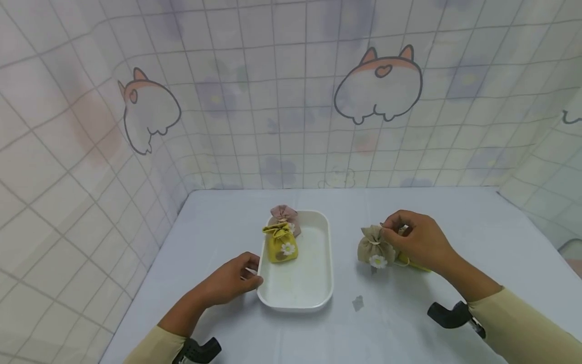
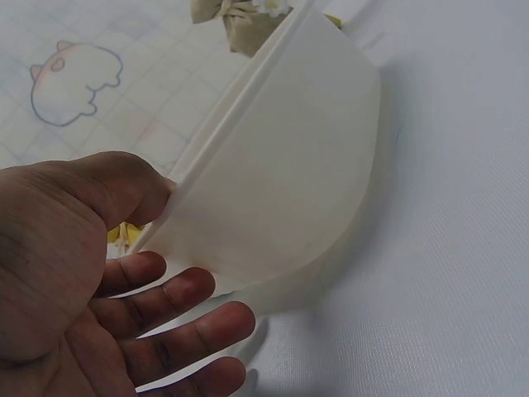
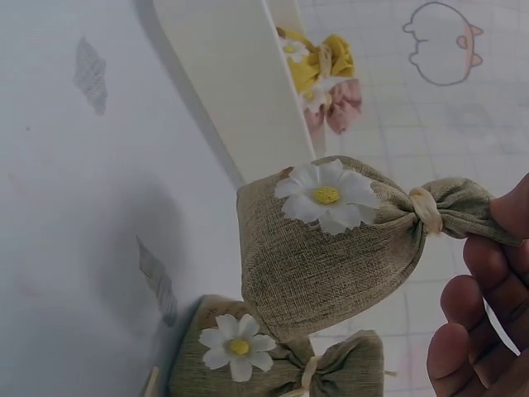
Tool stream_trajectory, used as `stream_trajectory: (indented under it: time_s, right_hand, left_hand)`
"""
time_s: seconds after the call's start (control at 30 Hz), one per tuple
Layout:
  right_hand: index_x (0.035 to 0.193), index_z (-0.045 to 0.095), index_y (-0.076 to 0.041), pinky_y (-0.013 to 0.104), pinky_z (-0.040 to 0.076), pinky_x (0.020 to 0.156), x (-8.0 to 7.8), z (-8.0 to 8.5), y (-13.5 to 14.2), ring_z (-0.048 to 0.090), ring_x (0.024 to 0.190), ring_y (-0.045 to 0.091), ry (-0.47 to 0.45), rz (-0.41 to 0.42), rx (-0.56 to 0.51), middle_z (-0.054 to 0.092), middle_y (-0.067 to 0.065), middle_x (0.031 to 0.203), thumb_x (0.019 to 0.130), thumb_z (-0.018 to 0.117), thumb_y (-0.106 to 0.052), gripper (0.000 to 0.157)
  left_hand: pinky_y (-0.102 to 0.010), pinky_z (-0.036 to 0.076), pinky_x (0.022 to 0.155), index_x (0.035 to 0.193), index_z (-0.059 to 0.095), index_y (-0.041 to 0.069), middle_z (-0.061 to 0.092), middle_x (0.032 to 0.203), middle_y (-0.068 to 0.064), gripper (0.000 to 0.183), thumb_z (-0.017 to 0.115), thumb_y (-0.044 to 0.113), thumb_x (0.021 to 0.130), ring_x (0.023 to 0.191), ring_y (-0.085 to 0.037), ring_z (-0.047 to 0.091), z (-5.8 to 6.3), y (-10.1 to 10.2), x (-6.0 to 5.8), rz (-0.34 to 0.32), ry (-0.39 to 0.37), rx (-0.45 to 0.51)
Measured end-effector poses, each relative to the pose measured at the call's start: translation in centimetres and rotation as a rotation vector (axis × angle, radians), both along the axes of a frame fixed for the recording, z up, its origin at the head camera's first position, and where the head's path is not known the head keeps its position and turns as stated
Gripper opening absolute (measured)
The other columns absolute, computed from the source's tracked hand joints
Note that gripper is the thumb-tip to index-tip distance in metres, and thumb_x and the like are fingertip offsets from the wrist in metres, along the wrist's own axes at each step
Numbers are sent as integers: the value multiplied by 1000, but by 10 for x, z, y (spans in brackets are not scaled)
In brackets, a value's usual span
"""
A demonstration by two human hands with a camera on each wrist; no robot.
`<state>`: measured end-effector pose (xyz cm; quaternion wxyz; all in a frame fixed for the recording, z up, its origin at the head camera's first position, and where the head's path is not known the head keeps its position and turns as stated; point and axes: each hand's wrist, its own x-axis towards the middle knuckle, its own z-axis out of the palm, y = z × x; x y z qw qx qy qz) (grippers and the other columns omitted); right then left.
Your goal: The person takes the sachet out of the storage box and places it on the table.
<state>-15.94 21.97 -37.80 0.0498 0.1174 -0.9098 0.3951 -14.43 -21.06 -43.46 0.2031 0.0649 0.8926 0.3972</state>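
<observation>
A pale beige cloth pouch (image 1: 375, 247), tied at the neck and bearing a white daisy, hangs from my right hand (image 1: 416, 240). Thumb and fingertips pinch its gathered top. Close below it in the right wrist view lies a second beige daisy pouch (image 3: 240, 347). My left hand (image 1: 234, 280) holds the near left side of a white tray (image 1: 313, 283); the thumb (image 2: 136, 194) lies on the rim, and the other fingers spread loosely outside the wall. Inside the tray, a yellow pouch (image 1: 281, 245) leans against a pink pouch (image 1: 291, 218).
Something yellow (image 1: 416, 264) lies on the table partly under my right hand. A small grey patch (image 1: 358, 303) shows on the white tablecloth (image 1: 364, 333) right of the tray. A tiled-pattern curtain (image 1: 291, 101) with cartoon animals stands behind and at both sides.
</observation>
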Motion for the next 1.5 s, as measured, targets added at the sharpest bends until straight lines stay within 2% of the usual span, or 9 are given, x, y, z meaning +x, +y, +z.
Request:
stream_trajectory:
  time_s: [0.3, 0.53, 0.7, 0.87, 1.2, 1.5]
  right_hand:
    - [96, 71, -13, 31, 49, 59, 0, -5, 5, 59, 77, 21, 6, -8, 29, 69, 1, 90, 98, 70, -23, 11]
    - [97, 70, -12, 31, 48, 50, -4, -1, 9, 58, 72, 23, 49, -55, -7, 70, 5, 89, 102, 64, -23, 13]
    - [99, 70, -13, 31, 49, 54, -6, 3, 0, 58, 72, 22, 54, 4, 5, 69, 4, 90, 100, 67, -20, 9]
    - [101, 71, -14, 32, 51, 65, -10, 4, -14, 59, 78, 21, 36, 63, 25, 69, 0, 92, 98, 70, -18, 4]
    - [107, 70, -20, 37, 52, 79, -20, -1, -41, 60, 87, 17, -40, 121, 93, 66, -7, 95, 98, 68, -26, 11]
    - [109, 69, -15, 37, 53, 80, -30, -2, -65, 60, 89, 14, -1, 187, 107, 66, -7, 93, 97, 70, -24, 15]
  left_hand:
    - [-41, 56, 85, 131, 58, 10, 63, 121, -3, 42, 75, 23, 95, 110, -20, 64, 0, -1, 0, -7, -1, 27]
    - [-41, 56, 84, 131, 57, 10, 63, 121, -3, 43, 75, 24, 95, 109, -19, 64, 1, -1, 1, -13, -3, 40]
    - [-41, 56, 84, 132, 57, 10, 63, 121, -2, 44, 76, 24, 95, 109, -19, 64, 3, -1, 1, -6, -6, 35]
    - [-41, 56, 84, 131, 58, 10, 63, 120, -2, 43, 76, 24, 94, 108, -19, 64, 2, -1, 1, -2, -13, 29]
    - [-42, 56, 85, 131, 57, 8, 63, 122, -4, 44, 76, 24, 95, 109, -21, 64, 0, -1, 0, -29, -15, 52]
    - [-41, 56, 84, 132, 56, 7, 63, 122, -5, 45, 76, 25, 95, 110, -21, 64, 3, -1, 1, -27, -18, 56]
